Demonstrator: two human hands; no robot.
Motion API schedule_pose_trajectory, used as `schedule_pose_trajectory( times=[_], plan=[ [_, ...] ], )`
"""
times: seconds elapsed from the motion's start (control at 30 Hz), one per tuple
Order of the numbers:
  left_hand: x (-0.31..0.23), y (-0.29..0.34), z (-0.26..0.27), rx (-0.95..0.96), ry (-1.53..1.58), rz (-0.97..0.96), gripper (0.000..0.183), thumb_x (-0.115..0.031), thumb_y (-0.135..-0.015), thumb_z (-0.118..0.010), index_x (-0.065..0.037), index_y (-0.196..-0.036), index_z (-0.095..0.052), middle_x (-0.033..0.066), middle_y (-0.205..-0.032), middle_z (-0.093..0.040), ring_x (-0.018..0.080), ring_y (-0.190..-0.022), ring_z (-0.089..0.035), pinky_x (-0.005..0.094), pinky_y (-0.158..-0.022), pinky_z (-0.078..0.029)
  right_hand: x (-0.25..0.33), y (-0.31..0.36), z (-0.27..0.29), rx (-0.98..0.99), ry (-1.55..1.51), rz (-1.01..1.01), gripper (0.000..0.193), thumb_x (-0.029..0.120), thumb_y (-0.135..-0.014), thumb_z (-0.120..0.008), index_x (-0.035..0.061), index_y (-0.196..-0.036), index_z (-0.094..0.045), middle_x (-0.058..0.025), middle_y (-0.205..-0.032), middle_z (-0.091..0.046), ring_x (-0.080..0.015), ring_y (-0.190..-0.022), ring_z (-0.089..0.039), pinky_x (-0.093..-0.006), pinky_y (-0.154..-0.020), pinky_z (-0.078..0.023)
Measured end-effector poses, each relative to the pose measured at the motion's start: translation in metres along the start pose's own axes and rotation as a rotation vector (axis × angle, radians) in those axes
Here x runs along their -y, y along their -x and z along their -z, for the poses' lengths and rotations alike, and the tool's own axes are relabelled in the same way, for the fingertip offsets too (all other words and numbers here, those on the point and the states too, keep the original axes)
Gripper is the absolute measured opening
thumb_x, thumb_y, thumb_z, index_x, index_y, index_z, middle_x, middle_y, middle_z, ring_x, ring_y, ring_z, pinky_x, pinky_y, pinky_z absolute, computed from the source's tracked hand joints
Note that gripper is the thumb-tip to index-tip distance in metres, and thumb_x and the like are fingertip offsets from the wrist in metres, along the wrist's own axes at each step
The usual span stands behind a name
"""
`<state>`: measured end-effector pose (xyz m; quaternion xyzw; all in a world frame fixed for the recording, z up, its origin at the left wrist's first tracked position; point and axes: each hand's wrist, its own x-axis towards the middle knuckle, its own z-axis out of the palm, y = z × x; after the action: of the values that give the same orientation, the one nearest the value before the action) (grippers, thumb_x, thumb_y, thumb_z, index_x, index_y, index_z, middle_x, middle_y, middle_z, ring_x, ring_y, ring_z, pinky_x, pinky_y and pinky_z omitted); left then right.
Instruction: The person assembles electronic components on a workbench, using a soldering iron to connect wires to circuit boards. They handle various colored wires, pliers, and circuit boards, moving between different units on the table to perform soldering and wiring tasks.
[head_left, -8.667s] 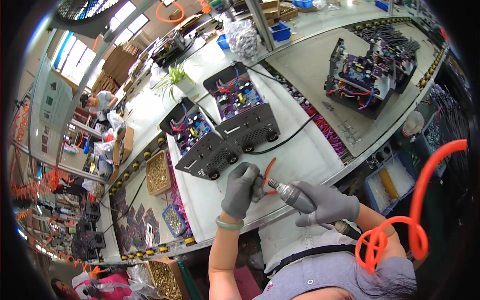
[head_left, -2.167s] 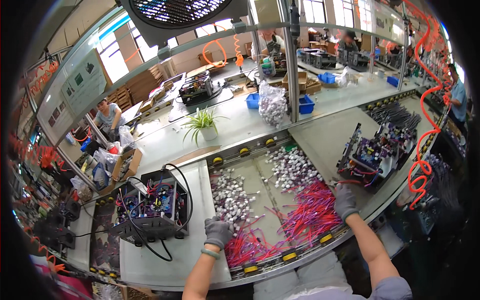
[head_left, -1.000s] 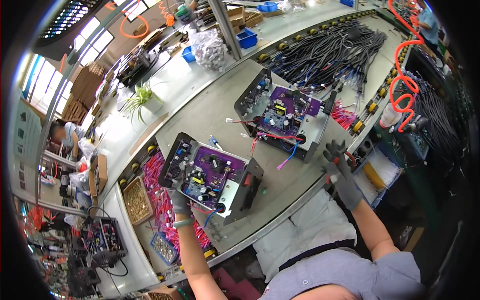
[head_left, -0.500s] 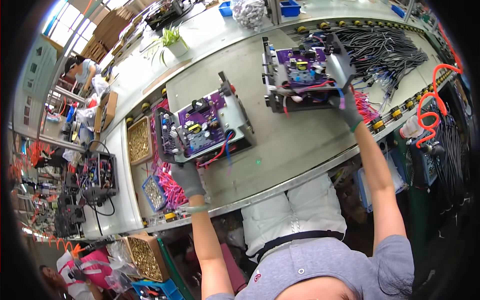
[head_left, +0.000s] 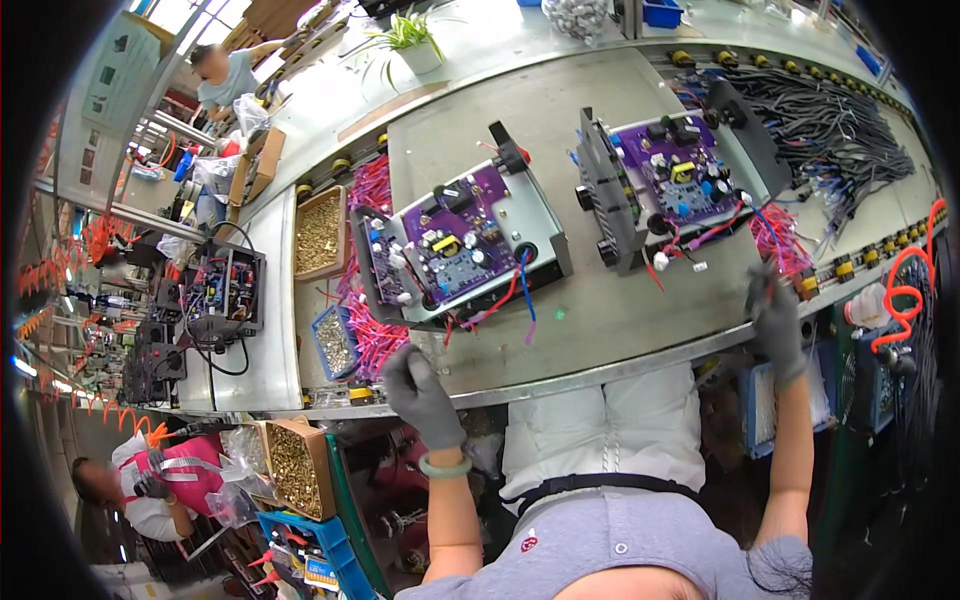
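Observation:
Two metal chassis with purple circuit boards lie on the bench, a left chassis (head_left: 455,240) and a right chassis (head_left: 675,175). Loose red and blue leads hang from their near sides. My left hand (head_left: 422,398), in a grey glove, is apart from the left chassis at the bench's front edge. Its fingers are slightly bent and hold nothing that I can see. My right hand (head_left: 776,325), also gloved, is below the right chassis, beside a bundle of pink and red wires (head_left: 780,240). Its fingers point forward, apart from the chassis; nothing held can be made out.
Another pink wire bundle (head_left: 380,325) lies left of the left chassis, by a box of brass parts (head_left: 320,232) and a blue tray of small metal parts (head_left: 334,342). Black cables (head_left: 835,135) are heaped at the right. An orange coiled hose (head_left: 900,315) hangs there. Two people are farther left.
Both hands have let go of the chassis and drawn back toward the front edge. The right chassis has been set down on the bench. The view has shifted.

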<state>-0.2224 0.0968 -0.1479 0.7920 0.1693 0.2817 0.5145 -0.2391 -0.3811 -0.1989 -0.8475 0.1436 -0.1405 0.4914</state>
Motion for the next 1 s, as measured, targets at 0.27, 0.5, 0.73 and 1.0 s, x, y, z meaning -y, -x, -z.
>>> schedule_pose_trajectory(
  times=[0.27,0.5,0.73,1.0],
  plan=[
    [-0.016,0.031,-0.057,0.506,0.942,0.774,0.040,-0.039,-0.098,-0.052,-0.007,-0.121,-0.056,0.0064,-0.102,-0.060,0.0120,-0.080,-0.054,0.0255,-0.064,-0.045,0.125,0.036,-0.076,0.733,0.599,0.182,0.043,0.036,-0.083,-0.066,0.0090,-0.117,-0.060,-0.0178,-0.106,-0.065,-0.0363,-0.100,-0.063,-0.0475,-0.084,-0.050],
    [0.007,0.022,-0.081,0.336,1.101,0.629,0.030,-0.031,-0.096,-0.059,-0.009,-0.116,-0.058,0.0069,-0.102,-0.063,0.0181,-0.085,-0.058,0.0320,-0.076,-0.049,0.116,0.023,-0.075,0.647,0.974,0.663,0.101,0.064,-0.072,-0.069,0.0042,-0.145,-0.033,-0.0203,-0.140,-0.042,-0.0396,-0.137,-0.033,-0.0528,-0.109,-0.029],
    [0.017,0.009,-0.037,0.316,0.424,0.589,0.011,-0.015,-0.090,-0.064,-0.004,-0.090,-0.061,-0.0015,-0.071,-0.060,0.0112,-0.059,-0.053,0.0256,-0.051,-0.043,0.120,0.025,-0.071,0.901,0.955,0.559,0.072,0.033,-0.073,-0.073,0.0062,-0.134,-0.046,-0.0151,-0.121,-0.053,-0.0351,-0.114,-0.053,-0.0465,-0.087,-0.048],
    [0.043,-0.008,-0.020,0.384,0.083,0.033,0.026,-0.020,-0.089,-0.066,0.001,-0.104,-0.069,0.0045,-0.077,-0.068,0.0113,-0.071,-0.056,0.0317,-0.067,-0.045,0.139,0.019,-0.144,0.989,0.437,0.458,0.043,0.030,-0.077,-0.069,0.0073,-0.114,-0.062,-0.0172,-0.104,-0.062,-0.0350,-0.096,-0.062,-0.0443,-0.082,-0.051]
  ],
)
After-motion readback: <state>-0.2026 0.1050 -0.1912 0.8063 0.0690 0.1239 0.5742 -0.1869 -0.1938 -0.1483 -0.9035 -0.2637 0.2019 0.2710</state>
